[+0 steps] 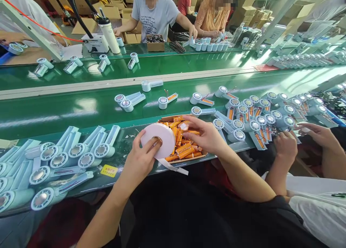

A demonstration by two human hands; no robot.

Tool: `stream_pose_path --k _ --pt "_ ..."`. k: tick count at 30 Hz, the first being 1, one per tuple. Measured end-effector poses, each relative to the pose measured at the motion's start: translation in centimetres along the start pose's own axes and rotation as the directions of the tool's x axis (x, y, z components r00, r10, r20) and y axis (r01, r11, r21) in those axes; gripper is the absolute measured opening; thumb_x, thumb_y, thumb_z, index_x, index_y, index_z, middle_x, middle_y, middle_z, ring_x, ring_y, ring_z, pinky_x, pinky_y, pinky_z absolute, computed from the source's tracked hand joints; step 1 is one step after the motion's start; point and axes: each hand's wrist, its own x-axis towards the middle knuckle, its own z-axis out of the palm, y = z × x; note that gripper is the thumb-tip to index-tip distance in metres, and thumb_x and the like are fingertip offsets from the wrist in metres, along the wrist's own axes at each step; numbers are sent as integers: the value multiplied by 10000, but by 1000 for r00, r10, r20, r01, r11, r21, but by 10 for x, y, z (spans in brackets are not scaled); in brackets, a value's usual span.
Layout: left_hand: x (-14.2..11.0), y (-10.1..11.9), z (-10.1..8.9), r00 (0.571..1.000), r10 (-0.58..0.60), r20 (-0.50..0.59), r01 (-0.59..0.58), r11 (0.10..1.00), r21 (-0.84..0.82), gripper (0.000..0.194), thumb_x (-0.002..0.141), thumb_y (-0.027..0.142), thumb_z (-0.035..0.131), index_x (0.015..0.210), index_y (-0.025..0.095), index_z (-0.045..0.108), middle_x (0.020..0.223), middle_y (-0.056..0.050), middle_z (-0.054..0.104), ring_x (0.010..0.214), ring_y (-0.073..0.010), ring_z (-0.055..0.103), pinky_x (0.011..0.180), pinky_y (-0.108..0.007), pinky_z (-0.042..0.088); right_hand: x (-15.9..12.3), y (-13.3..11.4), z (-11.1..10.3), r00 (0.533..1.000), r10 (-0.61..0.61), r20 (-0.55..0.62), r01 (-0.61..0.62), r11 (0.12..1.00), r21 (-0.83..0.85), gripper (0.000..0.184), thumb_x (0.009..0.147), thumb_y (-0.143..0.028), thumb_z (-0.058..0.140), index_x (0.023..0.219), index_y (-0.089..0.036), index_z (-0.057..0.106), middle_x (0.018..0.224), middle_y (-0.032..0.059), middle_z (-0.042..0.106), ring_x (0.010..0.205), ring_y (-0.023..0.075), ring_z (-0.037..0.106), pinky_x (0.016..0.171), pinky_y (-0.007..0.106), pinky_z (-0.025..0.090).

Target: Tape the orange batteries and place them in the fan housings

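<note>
My left hand (144, 150) grips a roll of white tape (166, 138), with fingers in its core hole. A loose tape end (174, 167) hangs below the roll. My right hand (204, 134) is over a cardboard box (203, 155) of orange cylindrical batteries (185, 150). Its thumb and forefinger close around a small white piece (184, 126); whether this is tape or something else I cannot tell. The roll covers the box's left part.
Pale blue handheld fan bodies (88, 158) crowd the bench at left; more with orange batteries and wires (254, 125) lie at right. A yellow label (109, 170) is on the bench edge. A co-worker's hands (286, 145) work at right. Beyond the green conveyor (94, 82) sit other people.
</note>
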Motion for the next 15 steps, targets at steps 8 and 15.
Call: stream_pose_path --k 8,15 --pt "-4 3 -12 998 7 58 -3 998 -58 546 845 60 626 1355 236 712 1322 -113 740 1501 -443 410 1148 -645 536 -4 20 -13 802 -556 220 597 727 -340 402 996 -167 712 1274 -452 766 1291 -25 801 1154 211 764 1005 373 656" --pt "-4 0 -12 999 -26 24 26 1000 -3 634 809 13 607 1375 275 722 1342 -87 746 1504 -431 416 1130 -622 557 -23 36 25 914 -406 -12 404 910 -91 267 1035 -297 655 1271 -355 767 1287 65 797 1246 260 745 1063 482 644"
